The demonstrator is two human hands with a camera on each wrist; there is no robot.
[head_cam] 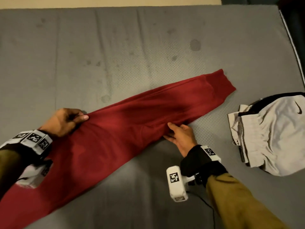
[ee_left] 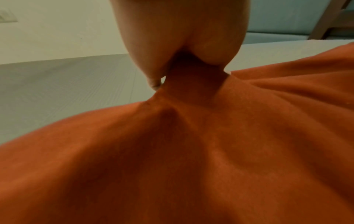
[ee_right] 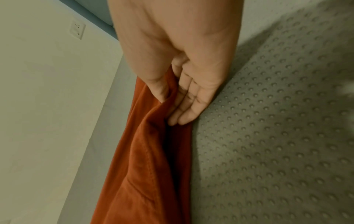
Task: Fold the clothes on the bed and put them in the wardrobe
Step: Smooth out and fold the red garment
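Note:
Red sweatpants lie diagonally across the grey mattress, legs stacked, cuffs toward the far right. My left hand pinches the far edge of the fabric near the seat; in the left wrist view the red cloth rises into a peak between thumb and fingers. My right hand grips the near edge of the legs, thumb on top and fingers underneath. The right wrist view has those fingers tucked into a fold of the red cloth.
Pale grey shorts with dark trim lie crumpled on the mattress at the right. Beyond the mattress's far edge is a cream wall. A dark striped garment hangs at the bed's right edge. A wall socket appears in the right wrist view.

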